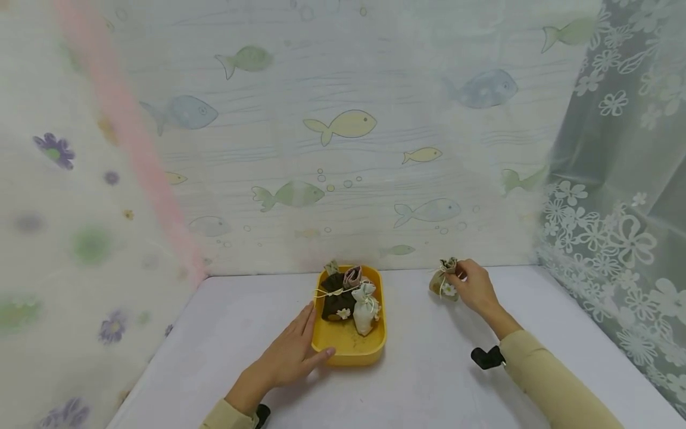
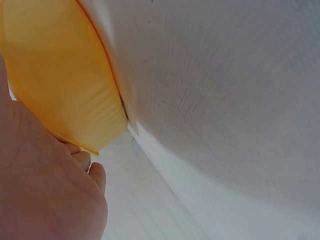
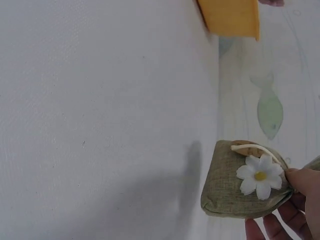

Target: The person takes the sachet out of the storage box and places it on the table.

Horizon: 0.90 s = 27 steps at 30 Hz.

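My right hand (image 1: 475,288) pinches the gathered neck of a small olive-green drawstring pouch (image 1: 443,286), right of the tray. A white flower and a cord show on the pouch (image 3: 230,185) in the right wrist view. My left hand (image 1: 292,351) rests along the left side and near corner of a yellow plastic tray (image 1: 351,359), its fingers fairly straight. Inside the tray lie a black pouch (image 1: 333,298) with a small flower, a white pouch (image 1: 364,313) and a rolled pinkish pouch (image 1: 352,277). A greenish tip (image 1: 331,267) pokes up behind them, its body hidden.
The tray stands on a white-covered table (image 1: 418,369). Behind it hangs a fish-printed curtain (image 1: 343,167). A flower-printed sheet (image 1: 80,238) borders the left, and a sheer floral curtain (image 1: 616,256) the right. Each wrist carries a black strap piece (image 1: 488,357).
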Motion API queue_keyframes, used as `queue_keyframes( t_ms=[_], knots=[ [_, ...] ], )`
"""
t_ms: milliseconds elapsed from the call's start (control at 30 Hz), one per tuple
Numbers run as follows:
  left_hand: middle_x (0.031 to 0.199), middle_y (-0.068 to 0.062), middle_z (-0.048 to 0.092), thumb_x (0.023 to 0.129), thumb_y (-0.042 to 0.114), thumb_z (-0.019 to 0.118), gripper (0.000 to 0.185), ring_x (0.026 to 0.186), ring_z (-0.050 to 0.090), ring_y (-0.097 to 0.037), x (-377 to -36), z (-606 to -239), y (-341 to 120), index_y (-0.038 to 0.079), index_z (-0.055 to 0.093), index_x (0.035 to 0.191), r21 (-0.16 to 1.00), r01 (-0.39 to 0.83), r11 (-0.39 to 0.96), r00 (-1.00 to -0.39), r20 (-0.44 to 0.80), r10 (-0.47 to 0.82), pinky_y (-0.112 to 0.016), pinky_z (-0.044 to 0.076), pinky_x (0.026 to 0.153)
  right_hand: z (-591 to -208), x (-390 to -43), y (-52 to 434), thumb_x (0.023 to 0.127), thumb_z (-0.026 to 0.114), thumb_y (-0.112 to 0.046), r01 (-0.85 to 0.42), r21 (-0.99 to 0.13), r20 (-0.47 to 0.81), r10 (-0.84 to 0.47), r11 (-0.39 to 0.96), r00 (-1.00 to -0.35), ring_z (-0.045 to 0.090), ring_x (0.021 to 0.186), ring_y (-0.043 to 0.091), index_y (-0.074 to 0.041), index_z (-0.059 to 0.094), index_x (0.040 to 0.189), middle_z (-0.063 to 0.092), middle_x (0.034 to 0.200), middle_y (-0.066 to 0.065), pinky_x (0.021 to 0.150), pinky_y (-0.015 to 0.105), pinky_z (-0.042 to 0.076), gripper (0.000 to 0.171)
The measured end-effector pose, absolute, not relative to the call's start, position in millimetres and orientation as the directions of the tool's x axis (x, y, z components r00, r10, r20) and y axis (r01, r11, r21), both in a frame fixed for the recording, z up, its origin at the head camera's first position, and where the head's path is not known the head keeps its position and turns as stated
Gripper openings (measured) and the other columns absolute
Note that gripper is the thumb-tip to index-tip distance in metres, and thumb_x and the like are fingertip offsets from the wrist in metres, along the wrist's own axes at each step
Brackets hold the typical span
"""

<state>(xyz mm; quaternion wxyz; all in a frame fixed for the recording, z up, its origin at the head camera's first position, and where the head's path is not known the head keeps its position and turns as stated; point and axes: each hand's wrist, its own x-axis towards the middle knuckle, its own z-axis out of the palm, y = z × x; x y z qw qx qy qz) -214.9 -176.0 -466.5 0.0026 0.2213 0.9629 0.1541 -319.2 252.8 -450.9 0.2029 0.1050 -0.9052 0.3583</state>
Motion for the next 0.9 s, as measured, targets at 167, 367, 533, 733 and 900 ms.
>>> queue_keyframes(
  t_ms=[167, 367, 533, 733, 900],
  knots=[
    [0.169, -0.023, 0.011, 0.100, 0.066, 0.047, 0.099, 0.155, 0.017, -0.038, -219, -471, -177, -0.007, 0.018, 0.160, 0.296, 0.440, 0.848, -0.896, 0.086, 0.435, -0.055, 0.024, 0.123, -458, -323, 255, 0.097, 0.067, -0.008, -0.313, -0.601, 0.421, -0.042, 0.736, -0.906, 0.059, 0.086, 0.033, 0.001, 0.060, 0.087, 0.061, 0.091, 0.017, 0.069, 0.036, 0.046, 0.015],
    [0.169, -0.024, 0.011, 0.100, 0.067, 0.046, 0.099, 0.155, 0.017, -0.038, -219, -472, -178, -0.008, 0.018, 0.160, 0.304, 0.440, 0.845, -0.895, 0.078, 0.438, -0.054, 0.024, 0.123, -465, -324, 255, 0.097, 0.068, -0.009, -0.286, -0.606, 0.389, -0.038, 0.742, -0.920, 0.059, 0.086, 0.031, 0.004, 0.063, 0.092, 0.062, 0.091, 0.017, 0.069, 0.035, 0.046, 0.014],
    [0.170, -0.022, 0.009, 0.099, 0.070, 0.044, 0.101, 0.156, 0.015, -0.035, -218, -472, -178, -0.006, 0.016, 0.161, 0.299, 0.421, 0.856, -0.903, 0.049, 0.427, -0.052, 0.022, 0.124, -469, -322, 257, 0.097, 0.069, -0.011, -0.295, -0.609, 0.393, -0.044, 0.737, -0.919, 0.060, 0.089, 0.032, 0.008, 0.066, 0.101, 0.063, 0.097, 0.020, 0.072, 0.037, 0.048, 0.020],
    [0.170, -0.021, 0.008, 0.098, 0.075, 0.038, 0.104, 0.157, 0.014, -0.033, -221, -477, -179, -0.005, 0.016, 0.161, 0.270, 0.432, 0.861, -0.900, 0.076, 0.428, -0.049, 0.020, 0.125, -470, -319, 262, 0.097, 0.071, -0.015, -0.333, -0.592, 0.448, -0.044, 0.734, -0.893, 0.063, 0.091, 0.037, 0.009, 0.068, 0.114, 0.064, 0.105, 0.024, 0.079, 0.045, 0.052, 0.030],
    [0.170, -0.022, 0.009, 0.098, 0.073, 0.041, 0.103, 0.156, 0.015, -0.034, -222, -478, -179, -0.005, 0.017, 0.161, 0.273, 0.435, 0.858, -0.899, 0.085, 0.429, -0.050, 0.022, 0.125, -471, -312, 264, 0.096, 0.072, -0.018, -0.323, -0.567, 0.466, -0.028, 0.758, -0.884, 0.064, 0.092, 0.039, 0.011, 0.067, 0.114, 0.063, 0.108, 0.026, 0.079, 0.049, 0.054, 0.034]
  ],
)
